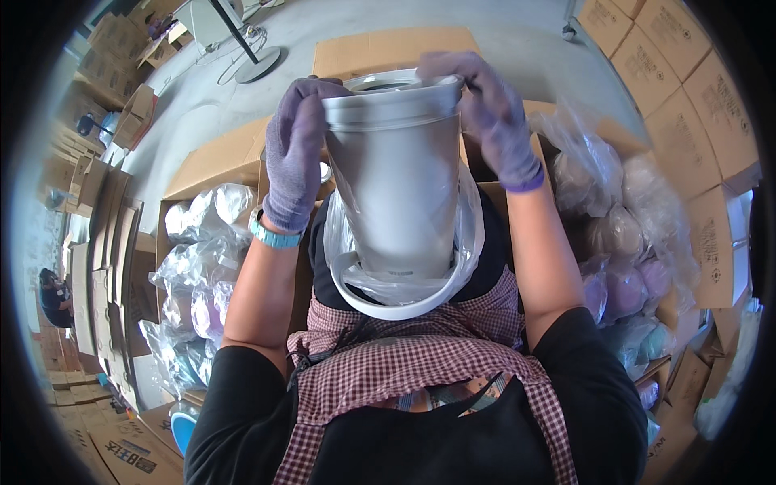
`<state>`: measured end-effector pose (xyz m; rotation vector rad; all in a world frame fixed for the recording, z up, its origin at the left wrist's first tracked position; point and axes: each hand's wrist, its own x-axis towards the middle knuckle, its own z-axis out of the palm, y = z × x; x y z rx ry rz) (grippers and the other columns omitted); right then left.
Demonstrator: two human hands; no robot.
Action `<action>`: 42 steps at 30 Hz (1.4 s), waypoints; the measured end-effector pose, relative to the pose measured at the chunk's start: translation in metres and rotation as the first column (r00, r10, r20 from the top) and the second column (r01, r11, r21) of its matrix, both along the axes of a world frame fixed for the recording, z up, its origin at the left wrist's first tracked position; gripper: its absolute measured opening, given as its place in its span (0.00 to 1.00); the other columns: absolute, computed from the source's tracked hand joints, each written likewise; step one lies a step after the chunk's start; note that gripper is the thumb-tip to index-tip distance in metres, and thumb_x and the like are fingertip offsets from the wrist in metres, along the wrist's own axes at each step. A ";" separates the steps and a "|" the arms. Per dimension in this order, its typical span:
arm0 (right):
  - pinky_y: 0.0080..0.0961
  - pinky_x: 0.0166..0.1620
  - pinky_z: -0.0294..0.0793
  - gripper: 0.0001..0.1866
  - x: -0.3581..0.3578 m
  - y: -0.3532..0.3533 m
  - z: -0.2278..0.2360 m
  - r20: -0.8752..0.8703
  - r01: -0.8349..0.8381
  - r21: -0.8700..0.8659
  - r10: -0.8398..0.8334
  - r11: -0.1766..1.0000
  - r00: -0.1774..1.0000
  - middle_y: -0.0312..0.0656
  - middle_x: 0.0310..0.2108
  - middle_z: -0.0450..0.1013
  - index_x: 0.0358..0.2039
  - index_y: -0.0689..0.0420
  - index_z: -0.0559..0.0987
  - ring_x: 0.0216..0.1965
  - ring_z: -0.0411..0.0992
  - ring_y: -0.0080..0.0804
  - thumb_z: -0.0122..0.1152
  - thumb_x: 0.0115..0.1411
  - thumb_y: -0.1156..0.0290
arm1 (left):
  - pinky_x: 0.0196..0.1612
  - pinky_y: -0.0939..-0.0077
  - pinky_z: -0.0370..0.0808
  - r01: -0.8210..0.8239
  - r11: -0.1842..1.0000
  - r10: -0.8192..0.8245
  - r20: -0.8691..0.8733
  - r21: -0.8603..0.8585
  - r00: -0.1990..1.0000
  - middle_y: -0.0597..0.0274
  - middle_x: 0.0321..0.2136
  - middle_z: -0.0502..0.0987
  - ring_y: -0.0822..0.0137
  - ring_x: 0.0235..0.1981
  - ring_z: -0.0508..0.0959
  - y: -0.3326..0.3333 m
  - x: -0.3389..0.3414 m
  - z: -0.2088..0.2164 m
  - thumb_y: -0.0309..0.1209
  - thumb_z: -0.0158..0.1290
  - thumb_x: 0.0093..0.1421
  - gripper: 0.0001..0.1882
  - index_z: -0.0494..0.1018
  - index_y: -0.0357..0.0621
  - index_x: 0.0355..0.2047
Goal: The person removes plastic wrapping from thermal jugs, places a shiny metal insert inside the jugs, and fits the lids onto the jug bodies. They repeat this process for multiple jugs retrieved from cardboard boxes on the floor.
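Note:
A tall, tapered light-grey bucket-like container (396,190) with a banded rim stands upright in front of my body. A clear plastic bag (473,218) hangs loosely around its lower part, and a curved pale handle (396,310) loops below its base. My left hand (297,141), in a grey-purple glove, is closed on the left side of the rim. On the right, my gloved right hand (495,117) has its fingers bent over the top of the rim, somewhat blurred. The inside of the container is mostly hidden by the rim.
Open cartons on the left and right hold several plastic-wrapped items (202,250) (622,234). An open carton flap (396,52) lies beyond the container. Stacked boxes (663,73) line the right, flattened cardboard (105,275) the left. A black stand (259,65) is on the floor.

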<state>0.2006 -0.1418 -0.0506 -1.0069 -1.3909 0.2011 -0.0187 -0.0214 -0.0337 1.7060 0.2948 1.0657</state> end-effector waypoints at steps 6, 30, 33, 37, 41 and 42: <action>0.29 0.45 0.72 0.21 -0.030 0.014 -0.008 -0.048 0.206 0.088 -0.203 0.975 0.978 0.36 0.34 0.74 0.34 0.54 0.81 0.40 0.72 0.29 0.72 0.56 0.48 | 0.63 0.63 0.67 0.356 0.891 -0.327 0.145 -0.282 0.934 0.53 0.47 0.78 0.59 0.55 0.74 0.051 0.024 -0.027 0.43 0.46 0.70 0.19 0.75 0.37 0.38; 0.30 0.46 0.73 0.05 -0.022 0.003 -0.010 -0.303 0.074 0.255 0.007 0.964 0.953 0.37 0.26 0.73 0.26 0.60 0.79 0.31 0.70 0.26 0.66 0.58 0.77 | 0.58 0.73 0.74 0.810 0.551 -0.485 -0.866 -0.198 0.119 0.60 0.51 0.78 0.72 0.53 0.75 0.108 0.157 0.017 0.31 0.53 0.69 0.19 0.72 0.39 0.59; 0.28 0.46 0.73 0.07 -0.026 0.002 -0.015 -0.316 0.047 0.206 0.021 0.978 0.948 0.36 0.26 0.75 0.26 0.61 0.79 0.33 0.73 0.27 0.66 0.60 0.75 | 0.55 0.73 0.75 0.687 0.624 -0.582 -0.808 -0.372 0.091 0.59 0.50 0.78 0.72 0.51 0.75 0.106 0.149 0.011 0.31 0.54 0.68 0.20 0.72 0.40 0.59; 0.22 0.39 0.73 0.07 -0.003 0.018 -0.025 -0.222 -0.042 0.334 0.122 0.942 0.967 0.35 0.29 0.77 0.29 0.59 0.81 0.33 0.75 0.20 0.67 0.63 0.70 | 0.49 0.73 0.78 0.604 0.797 -0.194 -0.947 0.000 0.257 0.59 0.40 0.84 0.71 0.41 0.81 0.080 0.134 0.055 0.34 0.58 0.66 0.13 0.81 0.38 0.46; 0.20 0.42 0.75 0.06 0.030 0.028 -0.045 -0.438 -0.214 0.170 0.268 0.962 0.858 0.33 0.35 0.78 0.36 0.57 0.81 0.38 0.75 0.20 0.66 0.64 0.68 | 0.52 0.66 0.76 0.370 0.897 -0.073 -0.742 0.243 0.666 0.53 0.45 0.81 0.63 0.46 0.80 -0.008 0.066 0.114 0.48 0.52 0.69 0.26 0.79 0.35 0.50; 0.21 0.43 0.75 0.07 0.035 0.037 -0.055 -0.463 -0.245 0.149 0.286 0.958 0.839 0.33 0.36 0.77 0.35 0.57 0.80 0.39 0.74 0.21 0.67 0.63 0.67 | 0.53 0.65 0.75 0.381 0.831 -0.008 -0.676 0.405 0.737 0.52 0.44 0.81 0.60 0.48 0.79 -0.025 0.050 0.102 0.49 0.52 0.69 0.26 0.79 0.35 0.49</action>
